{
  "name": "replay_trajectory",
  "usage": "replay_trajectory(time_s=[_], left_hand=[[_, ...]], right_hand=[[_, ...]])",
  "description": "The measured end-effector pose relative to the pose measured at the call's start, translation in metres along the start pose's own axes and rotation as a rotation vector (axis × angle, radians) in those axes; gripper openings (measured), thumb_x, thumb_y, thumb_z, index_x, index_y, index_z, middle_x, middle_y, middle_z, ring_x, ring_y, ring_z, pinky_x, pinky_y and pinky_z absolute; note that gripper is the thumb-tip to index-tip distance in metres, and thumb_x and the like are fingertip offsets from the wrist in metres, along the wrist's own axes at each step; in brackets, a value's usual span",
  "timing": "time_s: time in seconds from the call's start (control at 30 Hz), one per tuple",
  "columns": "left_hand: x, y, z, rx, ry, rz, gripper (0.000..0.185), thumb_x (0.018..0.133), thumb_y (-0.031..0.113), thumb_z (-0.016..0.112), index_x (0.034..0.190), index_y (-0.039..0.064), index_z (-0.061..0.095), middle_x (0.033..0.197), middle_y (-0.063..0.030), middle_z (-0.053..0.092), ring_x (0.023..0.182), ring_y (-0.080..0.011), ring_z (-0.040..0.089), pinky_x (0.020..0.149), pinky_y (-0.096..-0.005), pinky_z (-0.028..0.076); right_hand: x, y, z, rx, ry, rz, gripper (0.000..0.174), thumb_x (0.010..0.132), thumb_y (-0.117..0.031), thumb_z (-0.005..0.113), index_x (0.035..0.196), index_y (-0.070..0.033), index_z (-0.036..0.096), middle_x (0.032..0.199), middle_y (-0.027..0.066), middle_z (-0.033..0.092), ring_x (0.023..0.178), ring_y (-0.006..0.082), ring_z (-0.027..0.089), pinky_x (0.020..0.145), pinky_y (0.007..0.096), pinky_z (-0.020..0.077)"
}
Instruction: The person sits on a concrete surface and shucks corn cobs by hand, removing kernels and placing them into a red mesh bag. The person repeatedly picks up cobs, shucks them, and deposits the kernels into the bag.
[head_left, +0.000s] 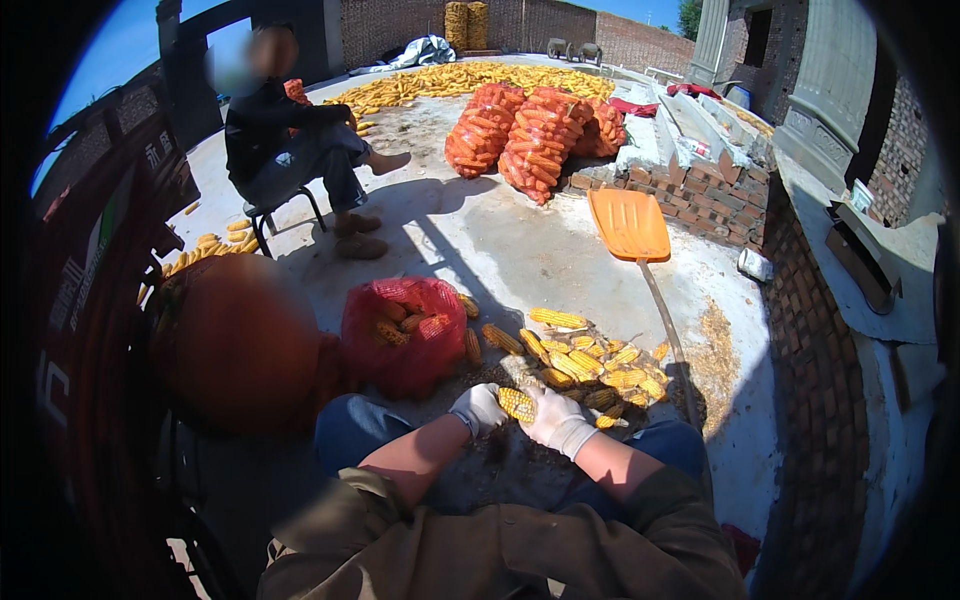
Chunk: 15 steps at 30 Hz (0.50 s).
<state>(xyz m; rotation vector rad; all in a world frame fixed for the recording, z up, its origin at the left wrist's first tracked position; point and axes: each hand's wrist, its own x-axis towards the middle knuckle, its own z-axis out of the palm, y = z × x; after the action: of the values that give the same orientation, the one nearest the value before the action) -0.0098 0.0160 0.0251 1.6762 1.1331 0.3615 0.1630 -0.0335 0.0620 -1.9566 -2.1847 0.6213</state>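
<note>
Between my two gloved hands is a yellow ear of corn (517, 404). My left hand (478, 410) grips its left end, and my right hand (556, 424) closes around the other side. A pale piece (519, 369), perhaps a husk or a bare cob, lies just beyond my right fingers; I cannot tell whether I touch it. Past my right hand spreads a loose pile of husked corn ears (592, 364) on the concrete. To the left of my hands, an upright red mesh sack (405, 375) stands with its mouth spread, partly filled with ears.
An orange shovel (628, 225) lies right of the pile, its handle reaching towards my knee. On the left sits a person (292, 142) on a chair (262, 214). Full mesh sacks (541, 139) stand ahead, before more spread corn (480, 79). A brick wall (814, 390) runs along the right.
</note>
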Motion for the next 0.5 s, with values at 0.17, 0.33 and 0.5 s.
replay_trajectory(time_s=[0.17, 0.33, 0.5], left_hand=[[0.019, -0.002, -0.002, -0.218, -0.157, -0.185, 0.04, 0.077, 0.015, 0.076, 0.11, -0.003, 0.063, 0.093, -0.0079, 0.069, 0.083, -0.0161, 0.066, 0.076, -0.029, 0.052], [0.007, -0.004, 0.005, -0.684, -0.33, -0.002, 0.091, 0.074, 0.012, 0.079, 0.146, -0.006, 0.027, 0.12, -0.0139, 0.06, 0.116, -0.0192, 0.054, 0.103, -0.034, 0.04], [0.028, -0.007, 0.018, -1.561, -0.183, 0.072, 0.038, 0.096, 0.033, 0.056, 0.128, 0.012, 0.057, 0.123, -0.0078, 0.063, 0.113, -0.0262, 0.059, 0.102, -0.0446, 0.044]], right_hand=[[0.013, 0.013, 0.005, 0.222, 0.181, 0.112, 0.055, 0.077, -0.041, 0.073, 0.117, -0.007, 0.056, 0.101, 0.0173, 0.07, 0.095, 0.0312, 0.068, 0.087, 0.0389, 0.0535], [0.008, -0.004, 0.002, 1.216, -0.009, 0.286, 0.05, 0.085, -0.05, 0.069, 0.115, -0.011, 0.06, 0.085, -0.0018, 0.06, 0.056, 0.006, 0.046, 0.041, 0.0236, 0.0333], [0.006, -0.02, 0.008, 1.313, -0.105, 0.301, 0.058, 0.088, -0.07, 0.048, 0.105, -0.017, 0.064, 0.066, 0.0035, 0.062, 0.037, 0.0119, 0.04, 0.034, 0.0236, 0.0265]])
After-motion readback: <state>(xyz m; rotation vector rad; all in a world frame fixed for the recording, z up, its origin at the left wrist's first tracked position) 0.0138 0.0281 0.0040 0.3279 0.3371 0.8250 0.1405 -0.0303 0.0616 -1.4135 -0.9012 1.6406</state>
